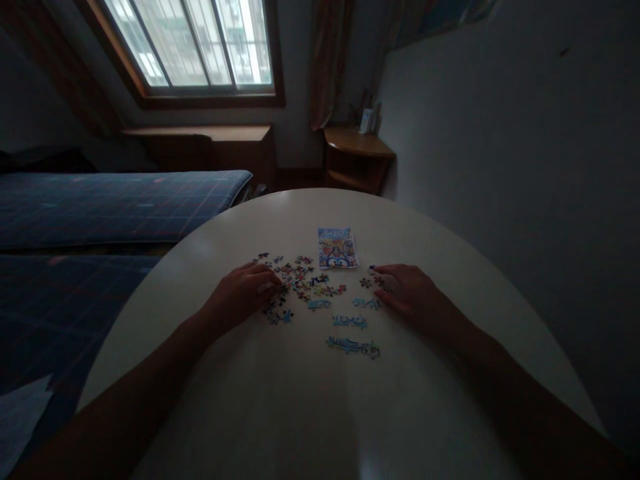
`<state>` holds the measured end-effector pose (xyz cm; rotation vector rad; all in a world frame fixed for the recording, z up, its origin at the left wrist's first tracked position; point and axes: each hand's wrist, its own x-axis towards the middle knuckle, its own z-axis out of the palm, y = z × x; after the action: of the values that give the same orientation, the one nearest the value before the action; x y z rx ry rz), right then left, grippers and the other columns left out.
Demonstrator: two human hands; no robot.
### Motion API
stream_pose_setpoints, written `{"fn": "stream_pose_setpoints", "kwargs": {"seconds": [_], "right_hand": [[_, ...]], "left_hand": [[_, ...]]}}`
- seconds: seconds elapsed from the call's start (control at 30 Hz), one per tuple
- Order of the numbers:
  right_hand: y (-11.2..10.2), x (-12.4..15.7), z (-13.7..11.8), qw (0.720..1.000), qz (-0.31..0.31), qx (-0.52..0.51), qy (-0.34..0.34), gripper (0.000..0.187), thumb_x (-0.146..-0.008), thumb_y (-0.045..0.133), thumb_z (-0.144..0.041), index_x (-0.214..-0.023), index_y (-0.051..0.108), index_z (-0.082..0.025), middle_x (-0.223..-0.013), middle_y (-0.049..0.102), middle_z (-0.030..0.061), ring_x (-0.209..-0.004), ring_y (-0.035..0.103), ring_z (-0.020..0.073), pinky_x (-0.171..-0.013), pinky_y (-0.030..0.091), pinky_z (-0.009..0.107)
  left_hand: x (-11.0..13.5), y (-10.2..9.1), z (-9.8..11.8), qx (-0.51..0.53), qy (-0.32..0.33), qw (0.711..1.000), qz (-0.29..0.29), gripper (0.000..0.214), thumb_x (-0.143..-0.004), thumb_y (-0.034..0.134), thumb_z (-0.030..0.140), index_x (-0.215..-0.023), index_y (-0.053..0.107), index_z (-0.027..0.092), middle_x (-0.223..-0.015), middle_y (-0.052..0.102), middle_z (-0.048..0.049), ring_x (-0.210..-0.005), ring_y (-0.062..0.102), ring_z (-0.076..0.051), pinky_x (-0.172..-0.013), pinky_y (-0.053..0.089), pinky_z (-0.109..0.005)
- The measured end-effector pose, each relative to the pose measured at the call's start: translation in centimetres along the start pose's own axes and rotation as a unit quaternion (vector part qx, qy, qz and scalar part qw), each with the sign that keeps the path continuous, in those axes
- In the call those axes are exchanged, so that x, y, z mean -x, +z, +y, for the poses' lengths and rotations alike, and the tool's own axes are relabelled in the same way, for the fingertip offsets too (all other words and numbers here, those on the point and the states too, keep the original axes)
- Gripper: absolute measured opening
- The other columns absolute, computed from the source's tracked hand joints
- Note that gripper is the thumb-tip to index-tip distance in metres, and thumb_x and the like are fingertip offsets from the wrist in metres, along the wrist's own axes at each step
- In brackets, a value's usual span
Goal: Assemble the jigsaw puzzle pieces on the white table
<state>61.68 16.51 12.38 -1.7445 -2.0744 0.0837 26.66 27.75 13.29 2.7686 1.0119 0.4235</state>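
Loose jigsaw puzzle pieces [303,288] lie spread in a pile on the round white table [300,413]. My left hand [247,288] rests at the pile's left edge, its fingers curled in towards the thumb; what the fingertips hold, if anything, is hidden. To the right, my right hand [407,293] lies with thumb and fingers apart around a few loose pieces [367,283]. Joined light-blue strips lie nearer me: a short strip [319,305], another strip [350,321] and a longer joined section [354,347]. Behind the pile is a colourful picture sheet or packet [338,248].
A bed with a blue checked cover [115,207] stands beside the table on the left, with white paper [23,413] at the lower left. A wooden corner cabinet [357,140] and a desk [240,133] stand at the back. A white wall [500,167] runs along the right.
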Motion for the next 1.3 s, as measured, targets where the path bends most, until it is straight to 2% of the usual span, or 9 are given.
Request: {"fn": "stream_pose_setpoints", "kwargs": {"seconds": [0.13,0.3,0.43,0.53,0.7,0.87,1.0,1.13,1.3], "right_hand": [[0.5,0.0,0.2,1.000,0.005,-0.001,-0.011,0.039,-0.089,0.055,-0.036,-0.123,0.061,-0.019,-0.123,0.065,0.0138,-0.112,0.059,0.0313,-0.097,0.047,0.052],[0.8,0.0,0.3,1.000,-0.003,-0.005,-0.013,0.039,-0.090,0.052,-0.037,-0.123,0.063,-0.019,-0.125,0.063,0.0143,-0.115,0.058,0.0313,-0.099,0.046,0.053],[0.9,0.2,0.3,1.000,-0.011,-0.007,-0.015,0.041,-0.092,0.050,-0.040,-0.124,0.063,-0.019,-0.129,0.061,0.0152,-0.117,0.057,0.0315,-0.099,0.047,0.053],[0.9,0.2,0.3,1.000,-0.013,-0.006,-0.013,0.042,-0.092,0.049,-0.041,-0.126,0.063,-0.020,-0.131,0.060,0.0152,-0.120,0.055,0.0318,-0.100,0.046,0.054],[0.9,0.2,0.1,1.000,-0.019,-0.005,-0.004,0.044,-0.093,0.048,-0.043,-0.127,0.061,-0.019,-0.133,0.059,0.0146,-0.122,0.053,0.0314,-0.102,0.044,0.053],[1.2,0.1,0.3,1.000,-0.017,0.008,-0.004,0.044,-0.095,0.047,-0.042,-0.129,0.059,-0.017,-0.136,0.056,0.0154,-0.124,0.051,0.0314,-0.103,0.043,0.053],[1.3,0.1,0.6,1.000,-0.017,0.005,-0.014,0.045,-0.095,0.046,-0.043,-0.130,0.058,-0.018,-0.137,0.055,0.0153,-0.124,0.051,0.0315,-0.103,0.043,0.053],[1.3,0.0,0.7,1.000,-0.020,0.007,-0.017,0.047,-0.095,0.044,-0.045,-0.131,0.057,-0.017,-0.137,0.055,0.0153,-0.124,0.051,0.0316,-0.104,0.042,0.053],[1.6,0.0,1.0,1.000,-0.022,0.016,-0.015,0.047,-0.095,0.044,-0.045,-0.131,0.057,-0.018,-0.138,0.055,0.0145,-0.126,0.050,0.0316,-0.104,0.041,0.052]], "left_hand": [[0.0,0.0,0.1,-0.002,0.004,1.000,0.016,0.021,-0.096,0.053,0.032,-0.101,0.071,0.022,-0.104,0.071,-0.0059,-0.095,0.063,-0.020,-0.086,0.050,-0.035],[0.0,-0.2,0.3,-0.045,0.043,0.998,-0.001,0.023,-0.096,0.052,0.029,-0.104,0.073,0.027,-0.105,0.069,-0.0052,-0.093,0.062,-0.019,-0.086,0.049,-0.034],[0.2,-1.1,0.3,-0.073,0.013,0.997,-0.001,0.022,-0.093,0.053,0.028,-0.099,0.074,0.024,-0.106,0.069,-0.0062,-0.095,0.061,-0.021,-0.085,0.049,-0.036],[0.6,-2.4,0.3,-0.076,-0.031,0.996,-0.018,0.022,-0.092,0.051,0.028,-0.097,0.072,0.022,-0.101,0.070,-0.0069,-0.094,0.062,-0.022,-0.078,0.050,-0.034],[1.2,-3.9,0.6,-0.008,-0.050,0.992,-0.119,0.019,-0.090,0.054,0.031,-0.093,0.071,0.024,-0.092,0.070,-0.0028,-0.078,0.064,-0.016,-0.068,0.046,-0.026],[1.1,-4.1,0.8,0.036,-0.043,0.984,-0.168,0.023,-0.089,0.055,0.039,-0.100,0.071,0.026,-0.086,0.069,-0.0015,-0.074,0.063,-0.015,-0.066,0.045,-0.024],[1.4,-4.5,-0.3,-0.011,-0.063,0.986,-0.155,0.023,-0.085,0.060,0.043,-0.096,0.069,0.025,-0.084,0.069,-0.0017,-0.071,0.062,-0.016,-0.061,0.041,-0.024],[2.0,-4.9,-1.7,-0.047,-0.098,0.981,-0.163,0.021,-0.081,0.063,0.037,-0.097,0.068,0.025,-0.076,0.068,-0.0002,-0.065,0.061,-0.015,-0.056,0.038,-0.024],[2.3,-5.1,-2.1,-0.048,-0.109,0.978,-0.171,0.021,-0.081,0.062,0.033,-0.100,0.068,0.026,-0.072,0.066,0.0008,-0.058,0.058,-0.014,-0.053,0.036,-0.024]]}}
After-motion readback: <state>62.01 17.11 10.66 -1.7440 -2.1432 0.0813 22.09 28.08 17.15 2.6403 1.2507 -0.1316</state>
